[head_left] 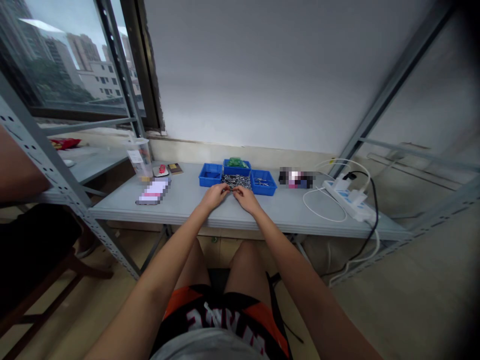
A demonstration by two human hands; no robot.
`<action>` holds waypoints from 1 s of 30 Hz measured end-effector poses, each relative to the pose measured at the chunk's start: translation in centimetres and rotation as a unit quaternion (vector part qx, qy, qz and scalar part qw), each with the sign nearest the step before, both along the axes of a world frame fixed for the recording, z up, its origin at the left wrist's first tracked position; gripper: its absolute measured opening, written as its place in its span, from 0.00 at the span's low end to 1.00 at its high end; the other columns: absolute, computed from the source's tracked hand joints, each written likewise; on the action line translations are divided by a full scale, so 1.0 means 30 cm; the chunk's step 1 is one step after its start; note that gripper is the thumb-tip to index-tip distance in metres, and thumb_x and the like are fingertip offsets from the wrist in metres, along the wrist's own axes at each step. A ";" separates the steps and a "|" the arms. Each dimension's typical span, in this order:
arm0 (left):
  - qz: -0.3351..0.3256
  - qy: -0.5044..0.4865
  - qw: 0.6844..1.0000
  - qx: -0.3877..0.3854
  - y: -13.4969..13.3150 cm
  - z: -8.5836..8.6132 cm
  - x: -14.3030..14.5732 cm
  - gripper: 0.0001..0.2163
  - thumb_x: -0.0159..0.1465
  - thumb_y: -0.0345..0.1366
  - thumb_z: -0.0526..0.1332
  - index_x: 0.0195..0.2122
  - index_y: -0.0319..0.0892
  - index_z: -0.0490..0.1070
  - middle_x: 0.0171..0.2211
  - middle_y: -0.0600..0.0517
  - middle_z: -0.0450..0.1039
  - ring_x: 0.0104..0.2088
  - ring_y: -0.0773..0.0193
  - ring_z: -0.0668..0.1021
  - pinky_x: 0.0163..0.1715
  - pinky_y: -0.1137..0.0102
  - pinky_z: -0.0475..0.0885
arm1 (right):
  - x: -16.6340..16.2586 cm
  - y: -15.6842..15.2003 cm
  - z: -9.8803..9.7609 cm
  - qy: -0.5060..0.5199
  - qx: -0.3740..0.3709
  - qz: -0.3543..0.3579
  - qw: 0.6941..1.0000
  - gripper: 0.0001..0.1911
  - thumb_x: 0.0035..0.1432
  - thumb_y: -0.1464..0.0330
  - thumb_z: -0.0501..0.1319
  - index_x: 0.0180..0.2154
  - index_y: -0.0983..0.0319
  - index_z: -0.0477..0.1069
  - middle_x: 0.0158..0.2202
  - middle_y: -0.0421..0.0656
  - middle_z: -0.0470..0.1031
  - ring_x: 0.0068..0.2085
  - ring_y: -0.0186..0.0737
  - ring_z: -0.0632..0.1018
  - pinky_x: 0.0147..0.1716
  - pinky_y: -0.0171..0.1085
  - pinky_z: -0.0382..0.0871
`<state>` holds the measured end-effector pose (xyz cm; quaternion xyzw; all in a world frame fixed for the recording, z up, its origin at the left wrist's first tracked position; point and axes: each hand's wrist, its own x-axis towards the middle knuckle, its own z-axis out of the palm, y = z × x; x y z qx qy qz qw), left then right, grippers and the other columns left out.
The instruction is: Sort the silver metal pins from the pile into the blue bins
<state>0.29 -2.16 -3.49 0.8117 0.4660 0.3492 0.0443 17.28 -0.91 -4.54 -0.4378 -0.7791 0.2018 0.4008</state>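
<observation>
My left hand [215, 196] and my right hand [245, 199] rest close together at the near edge of a pile of small shiny metal pieces [236, 180]. The fingertips of each hand are pinched; whatever lies between them is too small to make out. Three blue plastic trays surround the pile. The left tray [206, 182] shows no metal pieces, the back tray [237, 171] holds green items [237, 162], and a few thin metal pieces lie in the right tray [264, 190].
A phone [153, 191], a lidded plastic cup [138, 157] and a small dark box [175, 168] are on the table's left. To the right lie a blurred object [296, 177] and a white power strip [350, 202] with cables. Metal shelf posts flank the table. Another person's arm [20, 165] shows at far left.
</observation>
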 end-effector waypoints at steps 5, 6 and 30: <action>-0.012 -0.004 1.000 -0.008 0.000 0.001 0.001 0.08 0.61 0.31 0.55 0.40 0.42 0.71 0.38 0.50 0.75 0.39 0.61 0.75 0.39 0.71 0.67 | -0.001 0.001 -0.002 0.009 -0.002 -0.002 1.000 0.07 0.54 0.67 0.56 0.35 0.61 0.70 0.33 0.41 0.75 0.34 0.36 0.74 0.36 0.36 0.66; -0.011 -0.003 1.000 -0.010 0.001 0.001 0.001 0.08 0.61 0.31 0.55 0.40 0.42 0.71 0.38 0.50 0.75 0.39 0.61 0.75 0.39 0.71 0.67 | -0.001 0.001 -0.003 0.007 -0.004 -0.004 1.000 0.06 0.54 0.67 0.56 0.35 0.61 0.69 0.32 0.41 0.75 0.34 0.36 0.74 0.35 0.35 0.66; -0.031 0.051 0.998 -0.016 -0.013 0.009 0.011 0.13 0.60 0.35 0.51 0.39 0.40 0.74 0.37 0.48 0.75 0.36 0.61 0.75 0.37 0.71 0.67 | -0.005 0.000 -0.009 0.015 0.012 0.012 1.000 0.06 0.53 0.65 0.56 0.30 0.60 0.65 0.26 0.37 0.70 0.29 0.34 0.72 0.30 0.33 0.64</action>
